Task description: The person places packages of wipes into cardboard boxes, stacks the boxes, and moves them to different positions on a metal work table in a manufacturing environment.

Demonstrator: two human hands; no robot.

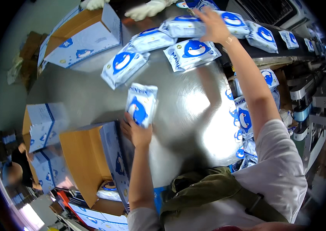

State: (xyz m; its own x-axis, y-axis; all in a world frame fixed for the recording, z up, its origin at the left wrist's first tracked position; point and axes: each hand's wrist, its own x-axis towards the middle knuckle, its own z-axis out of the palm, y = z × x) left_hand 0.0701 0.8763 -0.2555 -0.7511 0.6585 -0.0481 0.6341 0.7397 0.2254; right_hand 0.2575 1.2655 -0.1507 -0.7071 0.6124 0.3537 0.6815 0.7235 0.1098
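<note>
My left hand [137,133] grips the lower end of a white soft wipes pack [141,104] with a blue whale print, above the steel table [178,140]. At the far side my right hand [213,26] reaches out with its fingers spread. It lies over the gap between a wipes pack [182,27] on its left and another pack [231,22] on its right; whether it presses on either I cannot tell. Just below that hand rests a loose wipes pack [192,53]. Two more, a middle pack [152,39] and a nearer pack [123,65], continue the curved row leftward.
An open carton [84,154] with a pack inside stands by my left forearm. Another open carton [84,48] is at the far left, near a co-worker's gloved hand [145,10]. A conveyor [295,54] brings packs from the right. Below it, a bin holds packs [244,115].
</note>
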